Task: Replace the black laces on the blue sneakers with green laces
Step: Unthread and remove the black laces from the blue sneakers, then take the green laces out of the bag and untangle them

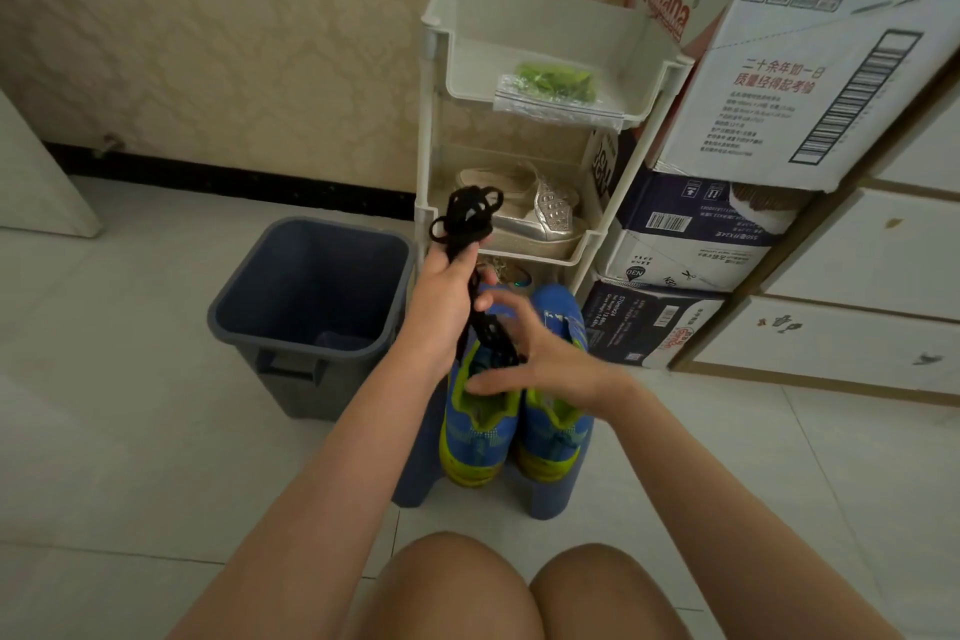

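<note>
Removal looks done. Left hand (447,286) grips the bunched black laces (467,213) above the blue sneakers (483,431) on the stool (550,499). Right hand (540,353) has its fingers spread by the trailing end. Likely next: bin (311,276) at left, then the bagged green laces (556,81) on the far rack's top shelf.

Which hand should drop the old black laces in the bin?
Probably the left hand: it grips the black laces, and the bin stands on that side, right next to it. The right hand is open over the blue sneakers, farther from the bin.
</note>
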